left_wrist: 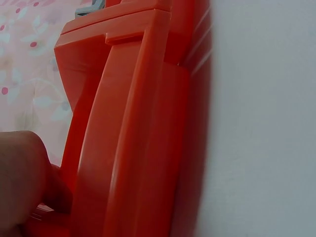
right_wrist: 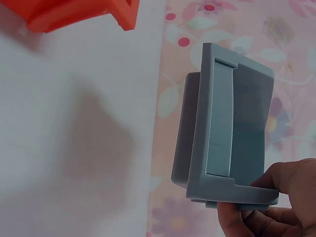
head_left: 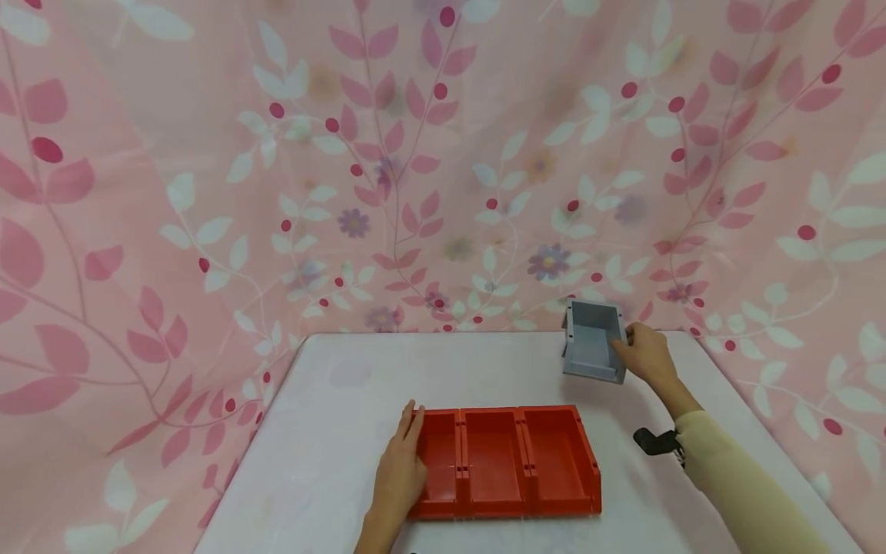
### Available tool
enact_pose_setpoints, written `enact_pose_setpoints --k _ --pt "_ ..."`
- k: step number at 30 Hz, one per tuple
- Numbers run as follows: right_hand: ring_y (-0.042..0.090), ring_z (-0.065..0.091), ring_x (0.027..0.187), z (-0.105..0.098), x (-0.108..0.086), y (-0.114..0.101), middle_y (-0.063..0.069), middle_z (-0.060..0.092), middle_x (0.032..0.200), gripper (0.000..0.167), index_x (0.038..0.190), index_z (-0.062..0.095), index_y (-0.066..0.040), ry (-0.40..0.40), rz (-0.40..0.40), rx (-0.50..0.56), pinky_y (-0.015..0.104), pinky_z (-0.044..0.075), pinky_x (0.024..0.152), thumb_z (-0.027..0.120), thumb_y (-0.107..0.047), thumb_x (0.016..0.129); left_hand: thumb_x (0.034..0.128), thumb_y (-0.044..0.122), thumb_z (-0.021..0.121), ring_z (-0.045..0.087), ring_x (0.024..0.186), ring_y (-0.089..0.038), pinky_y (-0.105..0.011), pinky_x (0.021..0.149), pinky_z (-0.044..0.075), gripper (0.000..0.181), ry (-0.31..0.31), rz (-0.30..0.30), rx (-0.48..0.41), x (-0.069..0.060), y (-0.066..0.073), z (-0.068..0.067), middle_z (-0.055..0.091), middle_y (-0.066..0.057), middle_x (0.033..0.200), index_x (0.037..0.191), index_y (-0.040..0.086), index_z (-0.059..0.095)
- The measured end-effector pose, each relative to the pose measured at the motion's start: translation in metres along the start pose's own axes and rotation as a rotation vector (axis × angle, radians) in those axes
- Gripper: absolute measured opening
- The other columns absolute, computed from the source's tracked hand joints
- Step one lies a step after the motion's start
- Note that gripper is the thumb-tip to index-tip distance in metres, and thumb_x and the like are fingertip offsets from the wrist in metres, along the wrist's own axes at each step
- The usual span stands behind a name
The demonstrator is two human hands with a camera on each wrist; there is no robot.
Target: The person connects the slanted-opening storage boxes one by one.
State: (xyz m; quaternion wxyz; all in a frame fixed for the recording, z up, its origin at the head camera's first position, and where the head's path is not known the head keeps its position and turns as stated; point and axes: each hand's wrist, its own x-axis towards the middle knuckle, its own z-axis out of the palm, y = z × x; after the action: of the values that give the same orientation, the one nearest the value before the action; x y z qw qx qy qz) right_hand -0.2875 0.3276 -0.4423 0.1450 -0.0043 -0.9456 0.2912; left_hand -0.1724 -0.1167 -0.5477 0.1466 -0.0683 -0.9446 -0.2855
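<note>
Three red storage bins (head_left: 493, 462) stand joined side by side on the table. My left hand (head_left: 398, 478) holds the left bin by its side wall, fingers along the outside and thumb over the wall; in the left wrist view part of that hand (left_wrist: 24, 182) shows beside the red front edge (left_wrist: 123, 123). Behind and to the right, my right hand (head_left: 649, 355) grips a grey storage bin (head_left: 590, 348) by its right wall, raised above the table. The right wrist view shows the thumb inside the grey bin (right_wrist: 220, 123) and the fingers outside. Nothing lies in the visible compartments.
A white-covered table (head_left: 346, 385) carries the red bins. Its back edge meets a pink floral curtain (head_left: 443, 192), which also hangs at both sides. Near the right sleeve (head_left: 741, 485) a black strap-like piece (head_left: 654, 441) sticks out.
</note>
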Motion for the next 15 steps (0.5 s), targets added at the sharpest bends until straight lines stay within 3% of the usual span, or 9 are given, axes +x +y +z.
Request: enact_pose_setpoints --k 15 --pt "0.033 0.06 0.073 -0.016 -0.022 -0.013 0.021 0.065 0.083 0.033 0.107 0.062 0.017 -0.009 -0.041 0.0 0.04 0.051 0.059 0.067 -0.013 0.093 0.0881 -0.007 0.065 0.065 0.104 -0.031 -0.046 0.085 0.06 0.074 0.006 0.022 0.009 0.002 -0.013 -0.001 0.035 -0.01 0.166 0.158 0.008 0.046"
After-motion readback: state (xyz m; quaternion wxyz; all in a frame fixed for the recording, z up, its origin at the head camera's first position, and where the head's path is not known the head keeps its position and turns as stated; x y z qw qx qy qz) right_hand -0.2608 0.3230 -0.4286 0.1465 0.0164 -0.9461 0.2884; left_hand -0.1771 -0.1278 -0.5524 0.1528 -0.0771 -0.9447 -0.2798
